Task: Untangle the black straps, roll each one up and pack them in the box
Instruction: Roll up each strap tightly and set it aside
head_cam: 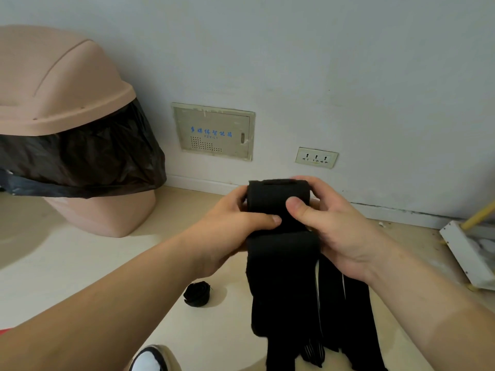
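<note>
- Standing at far left is a bin [67, 108] with a black liner [80, 162]; no box is in view.
- Hanging from the hands toward the floor [67, 263] is the loose strap [284, 290], with more black lengths beside it. I judge the rolling step is in hand and far from done.
- The left hand [233, 226] and right hand [337, 226] both grasp the roll [276, 199] in mid-air, thumbs [297, 206] pressed on its front.
- The next move likely calls for turning the roll down the strap under steady tension, or it may slacken.
- One finished coil [197, 293] lies on the floor, below the left hand.
</note>
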### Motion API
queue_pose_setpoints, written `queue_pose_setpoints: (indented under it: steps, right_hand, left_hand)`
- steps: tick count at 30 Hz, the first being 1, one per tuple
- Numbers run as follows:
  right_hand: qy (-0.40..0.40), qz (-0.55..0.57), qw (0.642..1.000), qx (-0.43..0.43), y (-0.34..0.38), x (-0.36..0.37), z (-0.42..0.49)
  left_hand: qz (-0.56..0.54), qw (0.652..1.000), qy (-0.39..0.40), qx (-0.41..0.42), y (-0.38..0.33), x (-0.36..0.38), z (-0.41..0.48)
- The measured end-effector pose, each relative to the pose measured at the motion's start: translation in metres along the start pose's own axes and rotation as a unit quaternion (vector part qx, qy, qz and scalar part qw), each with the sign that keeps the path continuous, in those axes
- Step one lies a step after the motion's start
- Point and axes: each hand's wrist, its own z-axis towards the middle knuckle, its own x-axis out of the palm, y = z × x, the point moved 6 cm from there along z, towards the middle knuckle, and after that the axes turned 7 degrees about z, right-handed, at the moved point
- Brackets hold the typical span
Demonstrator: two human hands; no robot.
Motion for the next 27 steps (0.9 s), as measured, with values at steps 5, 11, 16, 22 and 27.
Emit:
queue_pose_setpoints:
  steps: [5,11,16,22,27]
  right_hand:
    - [0.011,-0.044,0.998,-0.054,0.003,0.000,0.000]
    - [0.022,-0.019,0.999,-0.030,0.002,0.001,0.002]
    - [0.017,0.053,0.998,0.023,0.003,0.008,-0.001]
    - [0.052,-0.050,0.992,0.105,-0.008,0.006,-0.001]
    - [0.032,-0.007,0.997,0.068,-0.007,0.004,-0.001]
  left_hand:
    - [-0.037,0.996,0.042,-0.064,0.008,0.006,0.003]
    - [0.041,0.999,-0.017,-0.011,0.003,-0.001,0.005]
    - [0.058,0.995,-0.037,0.077,-0.007,0.001,0.003]
    - [0.094,0.988,-0.006,0.120,-0.011,0.005,-0.002]
    - [0.103,0.991,-0.031,0.080,-0.008,-0.001,0.000]
